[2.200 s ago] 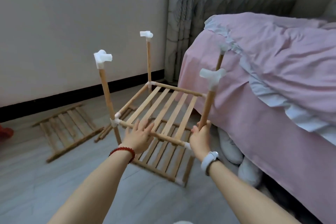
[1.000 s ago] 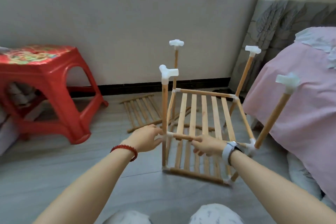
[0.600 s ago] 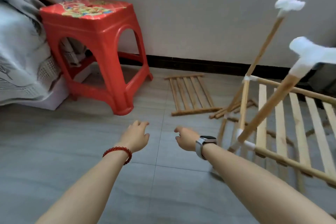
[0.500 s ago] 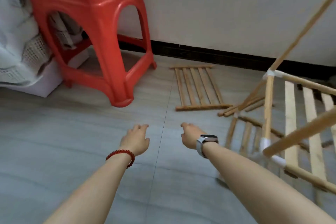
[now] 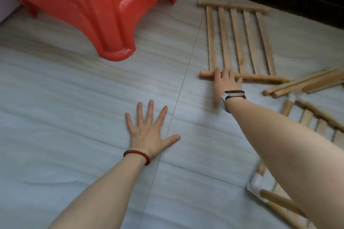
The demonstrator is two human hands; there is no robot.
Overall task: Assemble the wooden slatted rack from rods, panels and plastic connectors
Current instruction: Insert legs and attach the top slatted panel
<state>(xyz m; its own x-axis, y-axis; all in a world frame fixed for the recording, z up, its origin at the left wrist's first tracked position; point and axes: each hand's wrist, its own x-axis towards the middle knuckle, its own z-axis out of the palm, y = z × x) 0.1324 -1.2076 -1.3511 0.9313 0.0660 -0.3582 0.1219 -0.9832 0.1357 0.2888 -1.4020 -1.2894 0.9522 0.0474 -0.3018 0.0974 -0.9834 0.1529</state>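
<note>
The right hand (image 5: pixel 226 83) reaches onto the loose pale wooden slatted panel (image 5: pixel 239 41) lying flat on the grey tiled floor (image 5: pixel 74 117), its fingers (image 5: pixel 225 74) curled over the panel's near end rod. The left hand (image 5: pixel 149 132) presses flat on the floor, fingers spread wide apart, holding nothing. Just right of the right fingers lie loose wooden rods (image 5: pixel 301 84). Nearer, behind the right forearm, stands the part-built wooden rack frame with white plastic connectors (image 5: pixel 256 184). A red plastic stool (image 5: pixel 104 11) stands beyond the left fingers.
</note>
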